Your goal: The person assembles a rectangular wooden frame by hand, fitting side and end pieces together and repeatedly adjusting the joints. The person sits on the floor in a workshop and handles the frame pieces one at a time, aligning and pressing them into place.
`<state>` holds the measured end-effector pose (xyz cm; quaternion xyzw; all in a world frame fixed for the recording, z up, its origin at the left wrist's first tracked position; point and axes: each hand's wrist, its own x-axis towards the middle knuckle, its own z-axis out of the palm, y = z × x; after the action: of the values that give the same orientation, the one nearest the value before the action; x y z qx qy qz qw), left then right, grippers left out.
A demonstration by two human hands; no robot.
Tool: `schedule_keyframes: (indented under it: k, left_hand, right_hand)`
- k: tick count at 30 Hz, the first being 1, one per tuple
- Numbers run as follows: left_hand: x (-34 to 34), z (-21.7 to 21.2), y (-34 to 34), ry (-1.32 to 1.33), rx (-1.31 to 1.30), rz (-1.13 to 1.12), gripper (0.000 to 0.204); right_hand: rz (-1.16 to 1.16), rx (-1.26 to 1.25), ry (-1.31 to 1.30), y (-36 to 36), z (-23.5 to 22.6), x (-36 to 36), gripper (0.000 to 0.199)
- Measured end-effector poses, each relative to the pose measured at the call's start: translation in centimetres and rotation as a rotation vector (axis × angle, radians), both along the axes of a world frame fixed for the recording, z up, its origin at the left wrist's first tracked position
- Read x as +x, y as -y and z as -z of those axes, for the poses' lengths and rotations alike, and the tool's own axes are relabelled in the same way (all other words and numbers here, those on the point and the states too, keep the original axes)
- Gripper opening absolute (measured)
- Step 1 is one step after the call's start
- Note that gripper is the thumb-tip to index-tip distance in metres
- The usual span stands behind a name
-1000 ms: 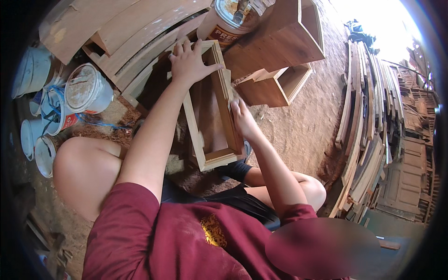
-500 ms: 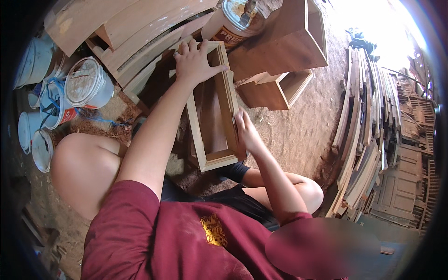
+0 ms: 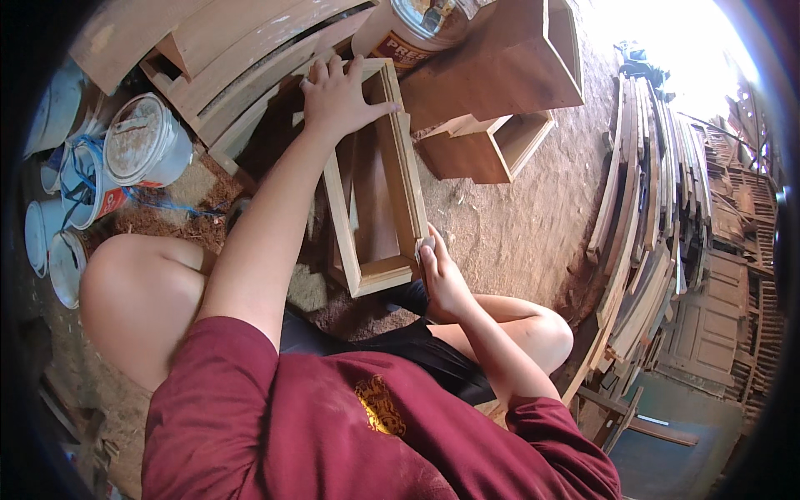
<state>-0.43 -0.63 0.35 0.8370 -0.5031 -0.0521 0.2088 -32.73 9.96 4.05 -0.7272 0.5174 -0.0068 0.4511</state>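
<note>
An open rectangular wooden box (image 3: 406, 179) with a stepped rim lies tilted in front of my legs. My left hand (image 3: 335, 102) grips its far end, fingers spread over the edge and the thumb reaching to the right rim. Down at the near right corner, my right hand (image 3: 446, 279) pinches a small pale folded piece (image 3: 427, 243) that looks like sandpaper and presses it to the outer side of the rim. The fingers partly cover that piece.
Two wooden boxes, a larger one (image 3: 492, 62) and a smaller one (image 3: 479, 154), stand beyond on the right. A lidded bucket (image 3: 408, 33) is behind. More buckets (image 3: 146, 146) and wooden panels (image 3: 242, 50) are at left; stacked planks (image 3: 625, 192) line the right.
My right hand has slid nearer along the rim to the corner, and the pale piece now shows. The box and my left hand sit slightly farther up and left in view.
</note>
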Motion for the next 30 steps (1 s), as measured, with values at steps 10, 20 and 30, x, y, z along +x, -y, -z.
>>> schedule_keyframes:
  k: [10, 20, 30]
  left_hand:
    - [0.0, -1.7, -0.5, -0.05, 0.041, -0.01, 0.113]
    - [0.8, -1.5, -0.9, -0.108, 0.03, -0.001, 0.112]
    - [0.1, -2.3, -0.8, -0.124, 0.014, 0.035, 0.112]
  right_hand:
    - [0.013, -0.1, 0.004, 10.7, 4.4, 8.5, 0.062]
    - [-0.095, -0.087, 0.057, 11.4, 5.2, 8.7, 0.064]
    - [-0.087, -0.046, 0.206, 16.3, 3.0, 13.5, 0.068]
